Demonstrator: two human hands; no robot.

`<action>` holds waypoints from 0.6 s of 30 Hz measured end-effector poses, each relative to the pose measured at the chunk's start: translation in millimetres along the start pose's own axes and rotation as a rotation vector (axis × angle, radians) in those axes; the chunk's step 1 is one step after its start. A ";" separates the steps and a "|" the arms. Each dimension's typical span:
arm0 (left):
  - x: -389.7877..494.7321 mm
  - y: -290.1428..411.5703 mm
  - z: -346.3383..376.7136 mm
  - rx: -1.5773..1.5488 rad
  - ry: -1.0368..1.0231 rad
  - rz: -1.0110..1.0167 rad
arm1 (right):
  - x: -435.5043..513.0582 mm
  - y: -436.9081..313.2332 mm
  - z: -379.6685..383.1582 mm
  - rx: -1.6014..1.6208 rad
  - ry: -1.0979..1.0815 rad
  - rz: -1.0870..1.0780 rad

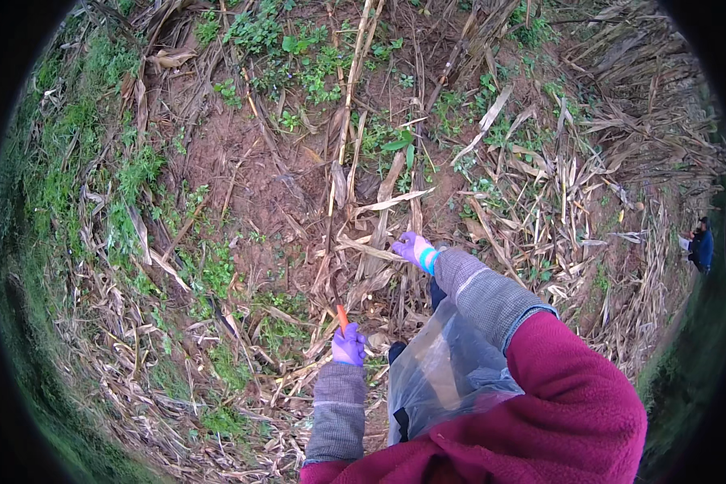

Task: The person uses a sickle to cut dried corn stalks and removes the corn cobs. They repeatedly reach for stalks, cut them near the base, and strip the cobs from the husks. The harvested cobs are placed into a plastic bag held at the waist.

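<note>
My left hand (pixel 349 347), in a purple glove, is closed around the orange handle (pixel 342 317) of a hand tool. A thin dark part, perhaps its blade, points away from me and blends into the stalks on the soil. Farther forward and to the right, my right hand (pixel 412 247) wears a purple glove with a turquoise band at the wrist. Its fingers are curled beside the end of a dry leaf (pixel 372 248); whether they grip it I cannot tell. A long dry corn stalk (pixel 346 121) runs forward from between my hands.
Clear plastic sheeting (pixel 441 369) hangs before my body. Reddish soil (pixel 254 181) carries green weeds (pixel 314 66) and scattered dry leaves. Dry stalks are heaped (pixel 647 103) at the far right. A person (pixel 702 245) in dark blue is at the right rim.
</note>
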State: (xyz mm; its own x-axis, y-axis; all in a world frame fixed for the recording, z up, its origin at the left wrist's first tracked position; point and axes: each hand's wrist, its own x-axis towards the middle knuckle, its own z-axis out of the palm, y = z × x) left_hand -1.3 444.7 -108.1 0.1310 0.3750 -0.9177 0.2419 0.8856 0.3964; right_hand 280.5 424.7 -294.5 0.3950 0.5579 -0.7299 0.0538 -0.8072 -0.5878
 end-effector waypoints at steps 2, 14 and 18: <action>30.4 10.9 -8.0 0.044 0.060 0.066 | -26.7 -21.9 -31.2 -0.041 -0.038 -0.010; 246.1 8.3 17.0 -0.258 0.209 -0.080 | 72.1 -14.1 57.1 0.216 -0.376 0.081; 194.9 -22.2 29.5 -0.287 0.060 -0.084 | 153.2 -28.6 119.7 0.003 -0.120 -0.019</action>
State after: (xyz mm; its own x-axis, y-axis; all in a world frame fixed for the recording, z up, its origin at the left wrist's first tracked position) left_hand 47.3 490.0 -295.0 0.0631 0.3054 -0.9501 -0.0336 0.9521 0.3038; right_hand 229.7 556.4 -431.2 0.2810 0.5921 -0.7553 0.0572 -0.7959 -0.6027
